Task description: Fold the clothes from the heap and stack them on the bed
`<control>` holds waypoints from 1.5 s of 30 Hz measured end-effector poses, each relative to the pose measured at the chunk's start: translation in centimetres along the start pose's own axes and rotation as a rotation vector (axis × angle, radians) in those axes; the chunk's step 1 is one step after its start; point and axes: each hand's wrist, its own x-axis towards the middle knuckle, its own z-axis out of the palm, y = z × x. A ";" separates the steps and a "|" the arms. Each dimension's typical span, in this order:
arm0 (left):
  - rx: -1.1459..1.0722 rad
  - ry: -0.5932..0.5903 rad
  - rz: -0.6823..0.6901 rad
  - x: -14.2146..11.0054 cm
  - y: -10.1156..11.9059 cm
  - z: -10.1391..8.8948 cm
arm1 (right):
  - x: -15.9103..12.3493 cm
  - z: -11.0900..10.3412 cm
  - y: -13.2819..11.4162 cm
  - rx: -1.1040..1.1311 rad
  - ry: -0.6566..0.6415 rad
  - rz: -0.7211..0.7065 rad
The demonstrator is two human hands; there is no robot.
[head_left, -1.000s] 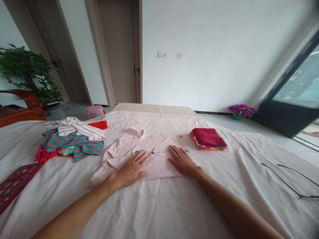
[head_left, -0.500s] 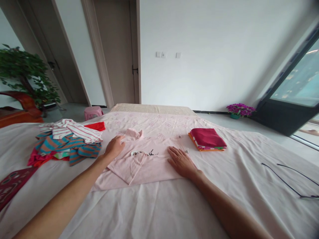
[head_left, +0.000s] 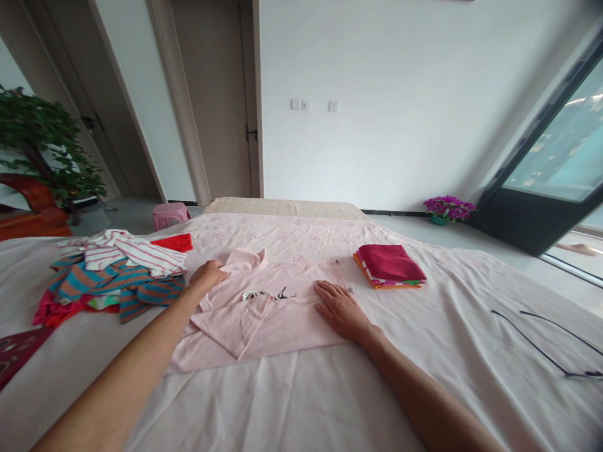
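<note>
A pale pink shirt (head_left: 264, 320) with a small black print lies partly folded on the bed in front of me. My left hand (head_left: 207, 275) is closed on the shirt's far left edge, near its collar. My right hand (head_left: 342, 309) lies flat on the shirt's right side with the fingers stretched out, pressing it down. A folded flap of the shirt rests between the two hands.
A heap of striped and red clothes (head_left: 110, 273) sits at the left. A folded stack with a dark red top (head_left: 390, 265) lies at the right. A thin black cable (head_left: 546, 345) trails at the far right of the white bedsheet (head_left: 301, 402). A pink stool (head_left: 168, 215) stands beyond the bed.
My left hand left the middle of the shirt, reached to its far left edge and closed on the cloth. My right hand stayed flat in place.
</note>
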 end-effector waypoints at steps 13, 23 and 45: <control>0.110 0.045 0.366 -10.3 1.1 -2.1 | -0.2 0.0 -0.2 -0.009 0.017 -0.009; 0.055 0.138 0.356 -12.4 -1.5 1.0 | 3.2 -1.5 1.1 0.013 -0.047 0.107; -0.027 0.362 0.369 -11.7 -2.8 2.3 | 7.7 -2.6 5.0 -0.133 0.035 -0.080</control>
